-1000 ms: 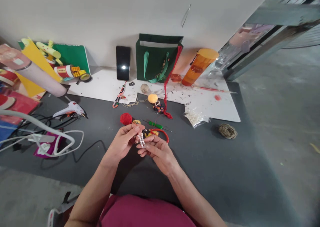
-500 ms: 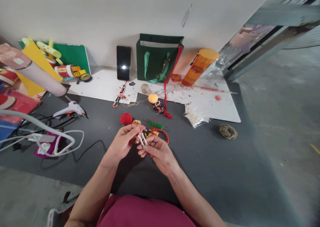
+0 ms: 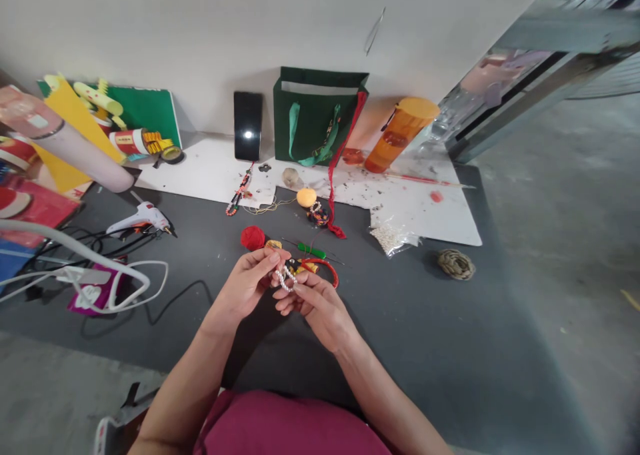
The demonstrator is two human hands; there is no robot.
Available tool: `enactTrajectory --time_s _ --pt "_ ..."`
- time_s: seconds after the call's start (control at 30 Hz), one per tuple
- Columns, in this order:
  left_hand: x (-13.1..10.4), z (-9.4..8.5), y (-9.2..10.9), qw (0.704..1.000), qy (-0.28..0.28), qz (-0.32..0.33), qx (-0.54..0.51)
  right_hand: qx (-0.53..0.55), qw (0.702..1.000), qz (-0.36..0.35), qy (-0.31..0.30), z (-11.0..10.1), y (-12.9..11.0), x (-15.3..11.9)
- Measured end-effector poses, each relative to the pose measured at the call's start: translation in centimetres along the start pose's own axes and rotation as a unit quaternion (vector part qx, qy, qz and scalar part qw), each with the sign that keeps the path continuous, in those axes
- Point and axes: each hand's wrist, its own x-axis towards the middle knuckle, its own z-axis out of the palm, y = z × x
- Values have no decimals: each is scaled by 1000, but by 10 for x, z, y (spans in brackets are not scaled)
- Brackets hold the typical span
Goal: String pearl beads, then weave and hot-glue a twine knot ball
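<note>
A small loop of white pearl-like beads (image 3: 287,279) hangs between my two hands over the dark table. My left hand (image 3: 249,283) pinches it at its upper left with thumb and forefinger. The thumb and fingers of my right hand (image 3: 316,303) close on its right side. Just beyond my fingertips lie a red yarn ball (image 3: 253,237), a green-handled tool (image 3: 311,250) and a red cord (image 3: 330,268). A yellow egg-shaped item (image 3: 307,197) sits farther back, beside a dark multicoloured bundle (image 3: 318,215).
A glue gun (image 3: 141,219) and cables lie at the left. Along the wall stand a phone (image 3: 248,126), a green bag (image 3: 317,121) and an orange bottle (image 3: 400,135). A bag of white beads (image 3: 393,237) and a coiled braid (image 3: 456,264) are at the right.
The bead loop has opened from two near-parallel strands into a rounder ring. My right fingers have shifted slightly on it; my left hand is nearly unmoved.
</note>
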Motion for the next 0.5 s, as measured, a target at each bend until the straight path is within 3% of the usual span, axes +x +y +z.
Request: enactTrajectory --time_s 0.5 --pt "0 2 1 1000 2 -5 -1 6 1000 -1 -16 1 1 0"
